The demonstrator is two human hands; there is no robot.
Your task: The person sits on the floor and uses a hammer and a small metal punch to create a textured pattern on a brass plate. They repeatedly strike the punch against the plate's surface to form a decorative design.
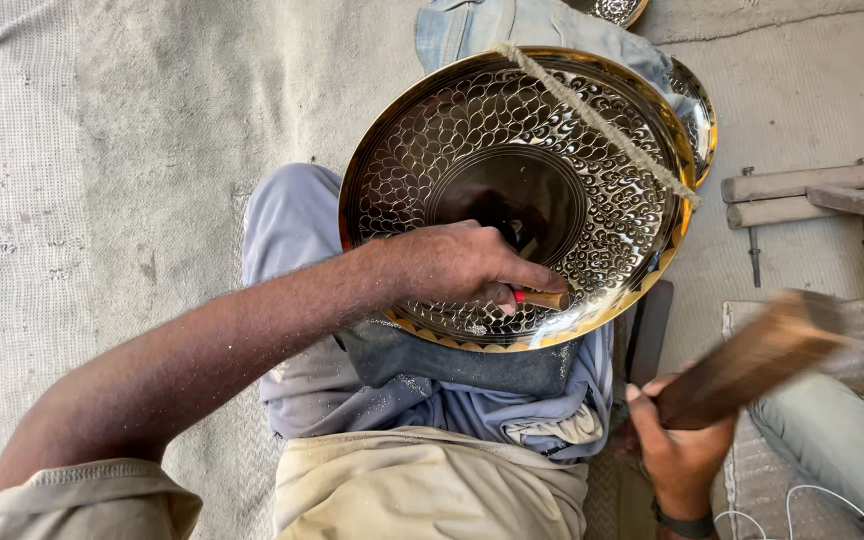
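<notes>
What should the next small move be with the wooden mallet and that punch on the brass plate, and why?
Probably bring the wooden mallet down onto the punch. The left hand already holds the punch tip against the patterned brass plate near its lower rim, and the right hand has the mallet raised and motion-blurred off to the side, apart from the punch.

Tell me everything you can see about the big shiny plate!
The plate is round, gold-coloured metal with a bright, mirror-like shine. Rows of small leaf-shaped marks ring its smooth dark centre. It rests tilted on the person's lap. A rope crosses its top. The left hand rests on it, pressing a small tool against it.
</notes>
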